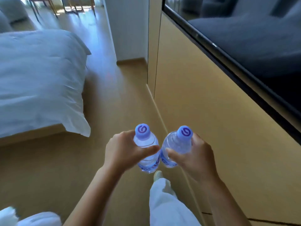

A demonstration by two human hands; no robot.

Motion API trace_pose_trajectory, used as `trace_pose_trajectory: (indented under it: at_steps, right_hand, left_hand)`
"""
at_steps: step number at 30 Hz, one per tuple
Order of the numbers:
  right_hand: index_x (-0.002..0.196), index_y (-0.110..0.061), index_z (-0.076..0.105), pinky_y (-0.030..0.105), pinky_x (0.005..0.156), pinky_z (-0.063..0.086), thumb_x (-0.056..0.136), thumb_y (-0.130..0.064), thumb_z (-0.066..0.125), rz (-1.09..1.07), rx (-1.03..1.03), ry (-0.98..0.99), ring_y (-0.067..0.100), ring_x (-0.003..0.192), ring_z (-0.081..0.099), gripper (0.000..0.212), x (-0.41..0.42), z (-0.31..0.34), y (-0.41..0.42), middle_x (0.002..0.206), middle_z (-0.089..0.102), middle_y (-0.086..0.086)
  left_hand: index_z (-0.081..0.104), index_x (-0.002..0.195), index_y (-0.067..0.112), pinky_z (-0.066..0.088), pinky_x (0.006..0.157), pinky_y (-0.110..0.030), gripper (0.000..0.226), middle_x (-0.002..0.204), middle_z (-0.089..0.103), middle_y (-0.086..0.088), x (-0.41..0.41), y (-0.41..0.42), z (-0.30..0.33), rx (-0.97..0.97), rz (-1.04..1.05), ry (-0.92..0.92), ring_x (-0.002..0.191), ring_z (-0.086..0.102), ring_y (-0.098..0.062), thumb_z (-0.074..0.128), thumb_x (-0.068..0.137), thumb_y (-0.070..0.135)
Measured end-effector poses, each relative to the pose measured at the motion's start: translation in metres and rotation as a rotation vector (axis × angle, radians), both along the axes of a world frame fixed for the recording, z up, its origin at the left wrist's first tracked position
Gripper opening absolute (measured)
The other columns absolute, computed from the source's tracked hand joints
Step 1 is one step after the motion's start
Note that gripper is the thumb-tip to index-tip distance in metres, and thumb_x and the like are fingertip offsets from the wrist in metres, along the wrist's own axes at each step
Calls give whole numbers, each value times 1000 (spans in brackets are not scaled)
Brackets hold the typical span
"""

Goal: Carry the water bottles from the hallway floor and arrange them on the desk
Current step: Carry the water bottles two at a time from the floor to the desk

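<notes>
Left bottle: clear plastic, holding clear water that seems to reach up near the shoulder; lilac cap screwed on, with a purple swirl mark.
Right bottle: the same kind, also holding clear water; its lilac cap is on and bears the same swirl.
Labels: a blue band wraps the lower part of each bottle; the print is too blurred to read.
Long axis, left bottle: roughly upright, cap uppermost and tipped slightly away from the person, base pointing down at the floor.
Long axis, right bottle: cap up and leaning to the right, base angled down and to the left, toward the other bottle.
Gap between bottles: the lower bodies meet or nearly meet; the caps stand apart.
Left hand: fingers curled round the left bottle below its shoulder, thumb lying across the front.
Right hand: fingers curled round the right bottle, thumb pressed on its front.
Where the bottles are: in the air at about waist height, over the wooden floor, carried by nothing but the hands.
Bed: white duvet, its near corner hanging left of the hands.
Wall panel: tan, along the right side, a dark television screen mounted on it.
Person: white trouser leg and a pale shoe below the bottles.
</notes>
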State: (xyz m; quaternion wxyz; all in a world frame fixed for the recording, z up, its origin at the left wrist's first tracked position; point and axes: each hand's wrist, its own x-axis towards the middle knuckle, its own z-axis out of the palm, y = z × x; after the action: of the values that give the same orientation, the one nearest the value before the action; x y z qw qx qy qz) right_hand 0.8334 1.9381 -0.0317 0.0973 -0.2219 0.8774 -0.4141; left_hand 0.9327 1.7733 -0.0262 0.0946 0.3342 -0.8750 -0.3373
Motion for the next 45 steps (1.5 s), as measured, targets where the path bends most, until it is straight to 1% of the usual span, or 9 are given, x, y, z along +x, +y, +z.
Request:
trace_pose_trajectory:
  at_steps: [3,12,17,20,26,31,35,42,45]
  right_hand:
    - [84,-25,57,31,61,50,47,-61,61,98,26,39,12,68,60,51,-49,0,-45,74,63,-10]
    - [89,-25,59,29,62,50,52,-59,66,315,49,85,12,70,60,51,-195,18,-182,76,63,-11]
    - [88,-24,60,33,66,52,51,-58,68,385,43,51,12,72,61,51,-245,13,-255,76,64,-10]
    - [85,-21,61,33,64,52,50,-58,68,404,38,59,13,70,61,51,-271,9,-305,74,63,-9]
    - [82,-21,60,32,64,51,53,-51,73,406,33,58,14,69,61,44,-323,1,-423,74,64,-8]
    - [90,-21,62,34,70,51,55,-46,78,425,37,17,16,76,62,46,-358,8,-535,82,66,-6]
    - [88,-21,61,32,68,51,55,-47,78,390,10,20,15,75,62,45,-386,13,-616,79,65,-7]
    - [85,-21,61,30,64,51,56,-46,77,389,-12,36,13,70,61,42,-448,12,-742,76,65,-8]
    - [87,-21,62,30,66,51,58,-44,80,421,-9,40,13,73,61,41,-485,9,-796,78,65,-8]
  left_hand:
    - [65,69,29,43,51,-23,56,58,63,11,-45,-36,1,-42,49,-5,61,60,-4,48,39,73]
    - [65,72,28,53,65,-33,57,65,66,11,-158,-145,15,22,228,4,68,63,-9,53,41,73]
    - [63,66,27,52,60,-33,53,59,63,10,-197,-208,11,25,302,42,63,61,-9,55,42,73]
    - [60,62,27,46,54,-28,53,55,60,11,-219,-254,6,13,338,30,59,58,-7,54,41,75]
    - [65,65,22,52,60,-37,58,58,64,5,-266,-373,0,21,391,51,61,62,-13,56,42,74]
    - [67,70,26,48,58,-28,57,59,64,9,-304,-484,11,3,343,15,62,61,-8,53,41,74]
    - [68,72,24,43,55,-20,62,61,65,8,-334,-566,17,14,354,34,62,61,-3,51,39,73]
    - [70,73,24,51,61,-29,66,62,66,8,-396,-694,13,8,376,17,64,62,-6,51,38,77]
    - [70,75,22,52,62,-31,70,64,67,7,-432,-748,9,-8,385,9,65,63,-9,50,38,78]
